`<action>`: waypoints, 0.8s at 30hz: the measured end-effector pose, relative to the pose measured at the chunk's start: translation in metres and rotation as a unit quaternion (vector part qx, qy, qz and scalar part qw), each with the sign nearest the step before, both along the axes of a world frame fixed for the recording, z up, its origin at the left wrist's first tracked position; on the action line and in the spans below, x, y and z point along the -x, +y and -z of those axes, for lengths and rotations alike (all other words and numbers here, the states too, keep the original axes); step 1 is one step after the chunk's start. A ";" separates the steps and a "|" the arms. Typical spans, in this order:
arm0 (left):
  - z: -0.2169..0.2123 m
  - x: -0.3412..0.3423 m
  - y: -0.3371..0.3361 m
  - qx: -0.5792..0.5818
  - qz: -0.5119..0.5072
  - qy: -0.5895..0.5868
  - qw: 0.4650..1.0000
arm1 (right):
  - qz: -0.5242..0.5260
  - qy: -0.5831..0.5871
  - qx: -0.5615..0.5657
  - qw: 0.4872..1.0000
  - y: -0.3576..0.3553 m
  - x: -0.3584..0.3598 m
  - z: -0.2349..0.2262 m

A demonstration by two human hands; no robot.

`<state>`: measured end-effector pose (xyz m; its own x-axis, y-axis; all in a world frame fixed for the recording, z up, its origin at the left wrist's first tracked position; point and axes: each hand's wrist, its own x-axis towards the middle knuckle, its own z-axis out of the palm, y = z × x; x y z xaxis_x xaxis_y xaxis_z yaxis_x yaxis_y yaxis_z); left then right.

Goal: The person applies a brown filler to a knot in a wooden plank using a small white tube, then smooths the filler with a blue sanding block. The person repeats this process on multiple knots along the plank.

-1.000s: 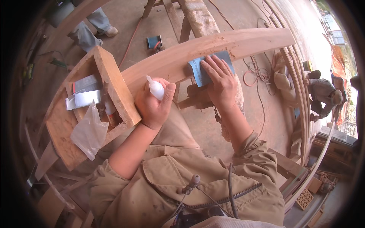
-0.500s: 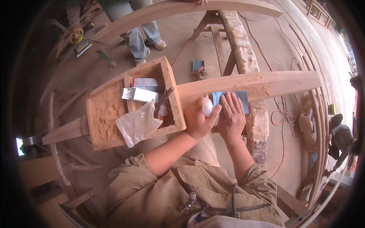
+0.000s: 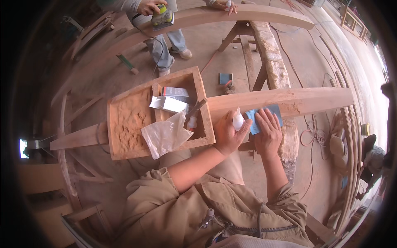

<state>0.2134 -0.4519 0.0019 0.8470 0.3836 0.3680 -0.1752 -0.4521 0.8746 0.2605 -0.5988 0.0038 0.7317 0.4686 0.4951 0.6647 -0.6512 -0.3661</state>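
My left hand [image 3: 228, 134] is wrapped round a small white squeeze bottle [image 3: 237, 120], its pointed nozzle upward, at the near edge of a long tapered wooden beam [image 3: 256, 99]. Just right of it, my right hand [image 3: 269, 132] presses a blue-grey sheet of sandpaper [image 3: 251, 117] against the beam's near side. Its fingers lie over the sheet, and its thumb is mostly hidden. Left of my hands, a wooden box [image 3: 111, 132] rests across the beam. It holds brown dust [image 3: 132, 120], an opened white carton [image 3: 173, 104], a crumpled clear plastic bag [image 3: 165, 134] and a small bottle [image 3: 192, 122].
A rough trestle [image 3: 275, 62] supports the beam. Beyond, a co-worker holds a green power sander [image 3: 162, 18] at a second curved beam [image 3: 264, 14]. A blue square pad [image 3: 226, 78] lies on the floor. Cords [image 3: 314, 134] and long boards [image 3: 351, 165] lie at right.
The whole view has shifted, moving the scene rightward and down. My right hand and the sandpaper have turned slightly. The co-worker's sander has come up from the left to the far beam.
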 end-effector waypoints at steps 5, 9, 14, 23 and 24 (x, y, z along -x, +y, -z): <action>0.001 -0.001 -0.004 -0.018 -0.001 -0.022 1.000 | 0.116 -0.006 -0.036 0.993 -0.002 -0.001 0.008; 0.005 -0.001 0.001 -0.031 -0.005 -0.014 0.999 | 0.022 0.004 -0.027 0.999 0.020 0.014 0.001; 0.002 -0.001 0.001 -0.032 0.001 -0.010 0.999 | 0.099 -0.020 -0.036 0.994 -0.015 -0.009 0.003; 0.003 0.003 0.001 0.026 0.042 0.013 0.999 | 0.081 -0.041 -0.040 0.995 -0.019 -0.010 0.007; 0.004 0.002 0.000 0.019 0.038 0.018 0.999 | 0.107 -0.043 -0.048 0.992 -0.019 -0.008 0.009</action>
